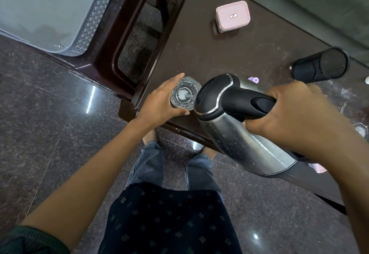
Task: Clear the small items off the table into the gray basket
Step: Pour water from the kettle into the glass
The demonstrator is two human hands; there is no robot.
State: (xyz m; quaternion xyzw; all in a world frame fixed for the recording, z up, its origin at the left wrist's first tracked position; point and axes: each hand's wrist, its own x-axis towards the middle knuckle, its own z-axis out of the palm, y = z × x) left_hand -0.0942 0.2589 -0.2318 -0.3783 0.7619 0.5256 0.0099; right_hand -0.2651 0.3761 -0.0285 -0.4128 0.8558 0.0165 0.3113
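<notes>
Water runs from the steel kettle [239,133] into the clear glass [185,93] at the near left corner of the dark table [229,53]. Your right hand [295,117] is wrapped tight around the kettle's black handle, tipping the spout over the glass; your left hand [161,101] is curled partway around the glass's left side, steadying it on the tabletop. Keep the spout low and centred over the rim, and keep the tilt gentle so the stream does not splash onto the table edge, which sits just beside the glass. Level the kettle before you let go of the glass.

None of this clears the table, as I judge it. The gray basket [50,9] sits far left on a dark brown stool [127,39], well apart from both hands, and looks empty in the part that shows. The pink lidded box [232,16] is far on the table, the black mesh pen holder [319,65] lies tipped over at the right, and a small purple piece [253,79] peeks out behind the kettle. All of them wait to go in.
</notes>
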